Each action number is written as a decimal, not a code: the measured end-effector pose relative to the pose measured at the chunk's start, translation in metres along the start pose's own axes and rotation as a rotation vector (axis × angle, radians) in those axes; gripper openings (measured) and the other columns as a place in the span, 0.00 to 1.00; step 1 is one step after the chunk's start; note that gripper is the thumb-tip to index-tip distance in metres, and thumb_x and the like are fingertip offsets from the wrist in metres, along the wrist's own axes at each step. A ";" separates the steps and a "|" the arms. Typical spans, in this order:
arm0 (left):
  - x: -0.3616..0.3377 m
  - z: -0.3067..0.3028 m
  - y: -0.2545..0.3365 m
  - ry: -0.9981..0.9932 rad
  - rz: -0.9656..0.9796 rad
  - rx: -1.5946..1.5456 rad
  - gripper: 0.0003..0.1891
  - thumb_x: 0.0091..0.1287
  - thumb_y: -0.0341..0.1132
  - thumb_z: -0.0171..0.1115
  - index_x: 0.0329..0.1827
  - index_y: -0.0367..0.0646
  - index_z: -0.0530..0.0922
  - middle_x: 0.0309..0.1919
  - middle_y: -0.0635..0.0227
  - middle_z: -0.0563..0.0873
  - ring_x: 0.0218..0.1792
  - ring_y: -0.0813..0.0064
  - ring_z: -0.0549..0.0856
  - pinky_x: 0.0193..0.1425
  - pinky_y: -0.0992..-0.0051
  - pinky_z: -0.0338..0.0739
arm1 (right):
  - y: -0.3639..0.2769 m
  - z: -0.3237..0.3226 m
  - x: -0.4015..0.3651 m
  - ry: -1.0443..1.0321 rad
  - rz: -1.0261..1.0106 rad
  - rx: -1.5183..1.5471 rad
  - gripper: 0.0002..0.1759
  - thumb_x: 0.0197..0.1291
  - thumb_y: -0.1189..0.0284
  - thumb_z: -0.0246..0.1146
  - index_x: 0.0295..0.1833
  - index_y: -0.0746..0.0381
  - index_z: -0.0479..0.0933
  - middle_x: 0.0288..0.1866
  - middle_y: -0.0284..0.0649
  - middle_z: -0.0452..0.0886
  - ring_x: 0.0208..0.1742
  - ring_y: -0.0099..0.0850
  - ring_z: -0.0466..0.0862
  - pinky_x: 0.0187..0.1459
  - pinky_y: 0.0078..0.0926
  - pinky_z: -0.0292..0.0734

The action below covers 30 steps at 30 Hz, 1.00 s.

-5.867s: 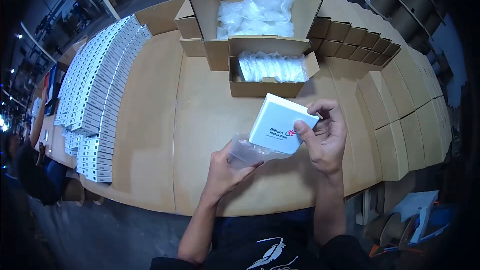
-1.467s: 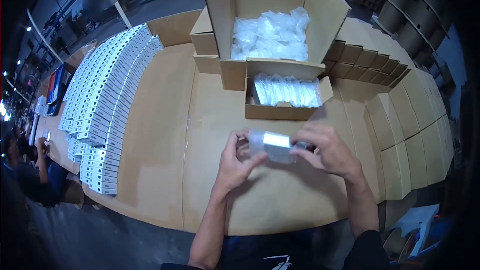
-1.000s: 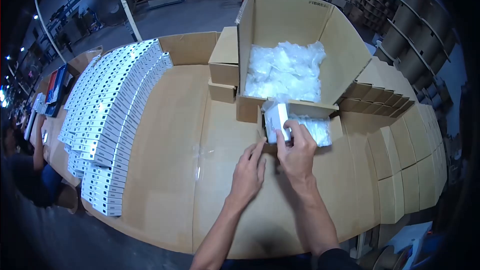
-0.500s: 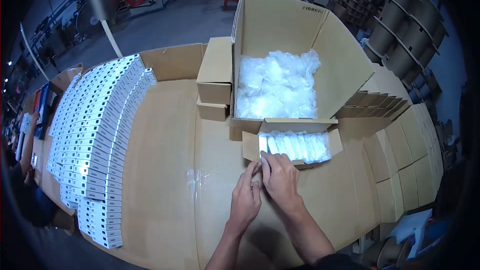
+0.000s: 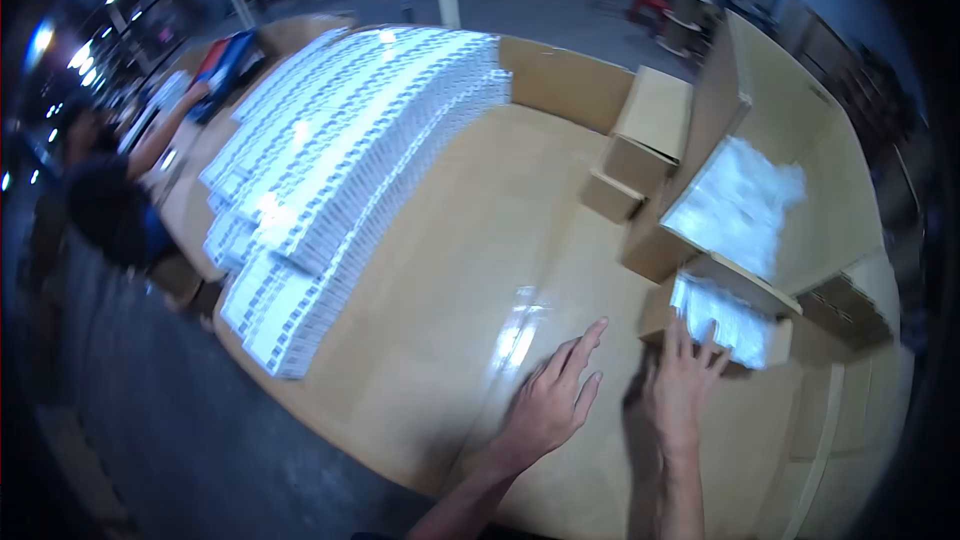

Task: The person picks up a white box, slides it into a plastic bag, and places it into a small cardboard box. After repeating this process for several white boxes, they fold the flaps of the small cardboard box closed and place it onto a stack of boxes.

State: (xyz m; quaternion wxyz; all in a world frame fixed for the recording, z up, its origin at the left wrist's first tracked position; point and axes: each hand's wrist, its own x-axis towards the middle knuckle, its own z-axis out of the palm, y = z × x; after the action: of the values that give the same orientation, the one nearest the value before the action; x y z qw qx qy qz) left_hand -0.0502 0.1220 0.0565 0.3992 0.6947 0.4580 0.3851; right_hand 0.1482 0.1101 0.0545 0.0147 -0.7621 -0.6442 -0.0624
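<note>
My left hand hovers over the cardboard-covered table with its fingers stretched out and nothing in them. My right hand is at the near side of a small open carton, fingers spread, their tips overlapping its front edge. Inside that carton stands a row of bubble-wrapped packs, with a white edge at the left end. Right behind it, a large open carton holds a heap of clear bubble wrap bags.
Stacked rows of small white boxes cover the table's left side. Two closed cartons sit beside the large carton. More brown cartons line the right. Another person works at the far left, one arm reaching toward a blue-and-red item.
My view has swung left, so the cartons appear further right. My hands, formerly together at the small carton's near left corner, have separated and opened; the left has moved away from the carton.
</note>
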 end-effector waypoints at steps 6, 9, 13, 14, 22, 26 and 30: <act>-0.044 -0.101 -0.026 0.482 -0.017 0.277 0.37 0.64 0.26 0.74 0.77 0.38 0.69 0.60 0.52 0.84 0.56 0.56 0.85 0.63 0.62 0.82 | -0.009 -0.011 0.000 -0.047 0.100 0.026 0.44 0.64 0.78 0.62 0.85 0.62 0.55 0.90 0.46 0.50 0.88 0.58 0.47 0.81 0.73 0.40; -0.062 -0.154 -0.058 0.809 -0.057 0.485 0.41 0.57 0.26 0.79 0.76 0.36 0.69 0.64 0.48 0.81 0.63 0.50 0.82 0.68 0.59 0.79 | -0.038 -0.027 0.003 0.192 0.119 0.191 0.45 0.62 0.78 0.62 0.86 0.61 0.55 0.89 0.51 0.51 0.88 0.57 0.50 0.83 0.63 0.43; -0.043 -0.229 -0.067 1.023 -0.128 0.502 0.55 0.50 0.28 0.85 0.82 0.39 0.59 0.73 0.45 0.71 0.75 0.44 0.72 0.80 0.55 0.68 | -0.134 -0.071 0.030 0.179 -0.526 0.469 0.45 0.61 0.79 0.61 0.85 0.59 0.57 0.86 0.50 0.58 0.87 0.56 0.53 0.83 0.56 0.50; -0.034 -0.243 -0.073 1.025 -0.113 0.510 0.58 0.49 0.29 0.85 0.83 0.40 0.57 0.75 0.44 0.70 0.76 0.44 0.70 0.81 0.54 0.66 | -0.166 -0.079 0.035 0.128 -0.635 0.522 0.45 0.60 0.78 0.62 0.85 0.60 0.58 0.86 0.50 0.60 0.87 0.56 0.55 0.84 0.55 0.49; -0.004 -0.278 -0.114 0.976 -0.136 0.309 0.61 0.52 0.28 0.84 0.86 0.42 0.51 0.74 0.39 0.69 0.76 0.40 0.68 0.81 0.51 0.65 | -0.337 -0.061 0.091 0.211 -1.035 0.588 0.41 0.63 0.78 0.58 0.83 0.54 0.60 0.85 0.45 0.62 0.84 0.56 0.60 0.76 0.71 0.59; -0.017 -0.279 -0.100 1.065 -0.035 0.239 0.58 0.52 0.28 0.83 0.85 0.42 0.54 0.69 0.46 0.77 0.64 0.52 0.82 0.67 0.54 0.81 | -0.355 -0.055 0.111 0.240 -1.054 0.490 0.39 0.62 0.78 0.58 0.81 0.51 0.64 0.83 0.43 0.64 0.82 0.54 0.63 0.75 0.68 0.61; -0.042 -0.270 -0.079 1.113 0.050 0.165 0.54 0.52 0.25 0.81 0.84 0.43 0.59 0.71 0.49 0.74 0.66 0.57 0.81 0.66 0.57 0.84 | -0.357 -0.046 0.111 0.243 -1.063 0.522 0.40 0.60 0.77 0.60 0.80 0.50 0.65 0.82 0.42 0.65 0.81 0.54 0.63 0.74 0.67 0.62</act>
State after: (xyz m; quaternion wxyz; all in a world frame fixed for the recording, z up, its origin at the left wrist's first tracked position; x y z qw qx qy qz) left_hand -0.3312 0.1578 0.0811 0.0325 0.4263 0.6117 0.6657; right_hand -0.1888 0.2752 0.0921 0.2416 -0.2943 -0.9246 0.0122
